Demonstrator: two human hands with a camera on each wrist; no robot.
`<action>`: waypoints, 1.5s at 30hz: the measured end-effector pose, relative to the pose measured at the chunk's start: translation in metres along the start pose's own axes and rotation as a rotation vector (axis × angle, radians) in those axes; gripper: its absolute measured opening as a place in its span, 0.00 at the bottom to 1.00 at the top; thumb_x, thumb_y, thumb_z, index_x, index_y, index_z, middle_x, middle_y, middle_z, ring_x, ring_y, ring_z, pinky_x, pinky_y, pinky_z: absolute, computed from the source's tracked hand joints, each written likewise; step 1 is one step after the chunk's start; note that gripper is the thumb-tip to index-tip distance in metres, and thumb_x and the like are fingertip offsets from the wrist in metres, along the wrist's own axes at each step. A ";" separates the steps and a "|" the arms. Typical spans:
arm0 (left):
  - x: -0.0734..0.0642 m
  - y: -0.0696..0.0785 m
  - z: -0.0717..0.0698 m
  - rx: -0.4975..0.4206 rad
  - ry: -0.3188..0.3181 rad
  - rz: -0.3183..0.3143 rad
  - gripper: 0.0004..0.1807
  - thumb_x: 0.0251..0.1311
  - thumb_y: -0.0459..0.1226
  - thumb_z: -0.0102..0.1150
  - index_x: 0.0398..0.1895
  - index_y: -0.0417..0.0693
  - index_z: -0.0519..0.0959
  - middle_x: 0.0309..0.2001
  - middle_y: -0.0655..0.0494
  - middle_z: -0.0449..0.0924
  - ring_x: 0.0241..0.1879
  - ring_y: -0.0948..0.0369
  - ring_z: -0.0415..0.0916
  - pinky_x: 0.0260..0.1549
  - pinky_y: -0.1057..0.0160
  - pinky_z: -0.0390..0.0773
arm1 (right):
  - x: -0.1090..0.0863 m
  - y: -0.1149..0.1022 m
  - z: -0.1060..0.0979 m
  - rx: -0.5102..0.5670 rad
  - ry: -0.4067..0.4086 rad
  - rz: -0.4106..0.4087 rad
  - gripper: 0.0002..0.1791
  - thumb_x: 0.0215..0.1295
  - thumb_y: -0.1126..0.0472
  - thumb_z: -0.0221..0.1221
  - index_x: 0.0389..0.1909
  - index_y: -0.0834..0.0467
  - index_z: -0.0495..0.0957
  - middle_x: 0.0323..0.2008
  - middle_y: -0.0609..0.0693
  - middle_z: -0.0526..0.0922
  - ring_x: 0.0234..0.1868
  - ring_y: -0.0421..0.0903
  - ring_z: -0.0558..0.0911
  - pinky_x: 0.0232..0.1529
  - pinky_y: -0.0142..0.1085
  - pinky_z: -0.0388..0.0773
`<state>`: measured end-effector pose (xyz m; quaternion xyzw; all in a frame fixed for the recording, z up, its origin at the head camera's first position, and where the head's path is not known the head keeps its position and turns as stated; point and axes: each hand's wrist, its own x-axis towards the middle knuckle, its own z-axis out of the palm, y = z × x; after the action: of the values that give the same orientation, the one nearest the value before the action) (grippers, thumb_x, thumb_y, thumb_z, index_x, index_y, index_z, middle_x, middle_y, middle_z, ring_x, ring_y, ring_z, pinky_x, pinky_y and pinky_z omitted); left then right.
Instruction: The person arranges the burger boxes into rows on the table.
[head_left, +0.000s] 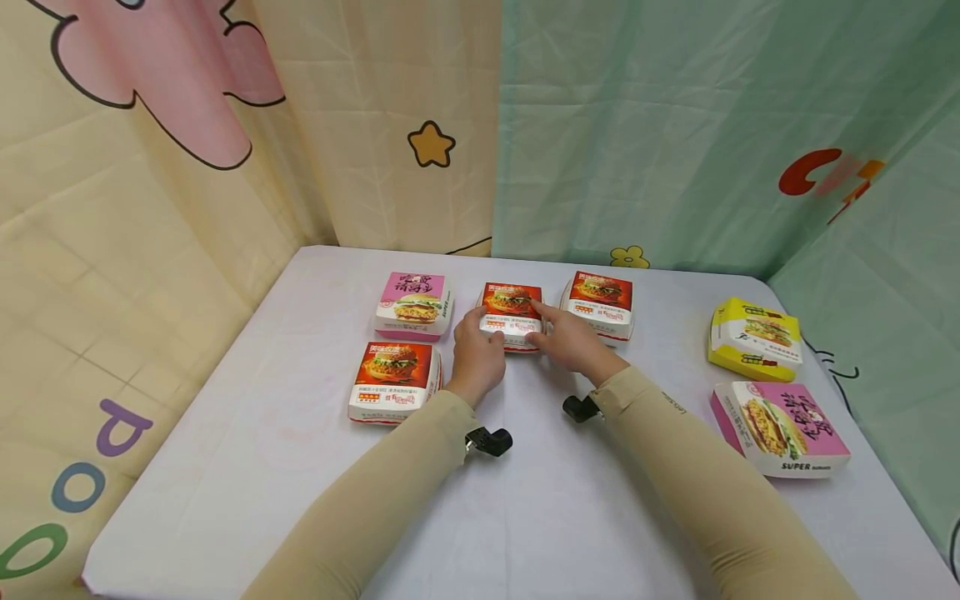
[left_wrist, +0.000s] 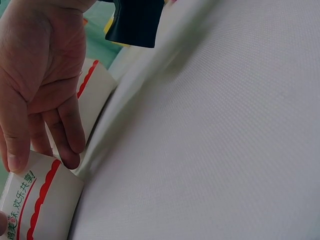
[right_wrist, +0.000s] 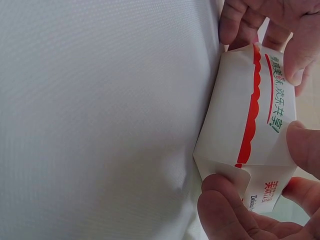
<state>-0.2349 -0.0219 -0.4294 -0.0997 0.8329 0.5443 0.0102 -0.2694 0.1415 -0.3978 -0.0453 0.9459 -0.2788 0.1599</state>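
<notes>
A red-and-white burger box (head_left: pixel 512 312) stands at the back middle of the table, between my two hands. My left hand (head_left: pixel 478 358) holds its left end, thumb (left_wrist: pixel 17 150) on the near upper edge and fingers bent down beside it. From the other end my right hand (head_left: pixel 573 342) grips the same box, its thumb (right_wrist: pixel 302 145) on the upper edge and fingertips (right_wrist: pixel 225 200) round the end flap. The near side (right_wrist: pixel 245 110) shows green writing above a red scalloped line. The box's underside is hidden.
A matching red box (head_left: pixel 597 304) sits close on the right. To the left are a pink box (head_left: pixel 414 304) and, nearer, another red box (head_left: pixel 395 379). At the right edge lie a yellow box (head_left: pixel 753 337) and a pink box (head_left: pixel 780 427). Curtains (head_left: pixel 645 125) hang behind the white table (head_left: pixel 247 442).
</notes>
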 end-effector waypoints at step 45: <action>0.001 0.005 -0.005 -0.020 0.033 0.008 0.31 0.79 0.40 0.54 0.80 0.49 0.60 0.79 0.44 0.57 0.73 0.50 0.65 0.76 0.45 0.67 | -0.003 0.003 -0.001 0.036 0.040 -0.037 0.41 0.76 0.48 0.62 0.84 0.41 0.55 0.78 0.61 0.66 0.34 0.50 0.76 0.30 0.36 0.73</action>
<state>-0.2368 -0.0244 -0.4227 -0.1053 0.8278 0.5510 -0.0069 -0.2673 0.1452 -0.3975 -0.0544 0.9427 -0.2997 0.1365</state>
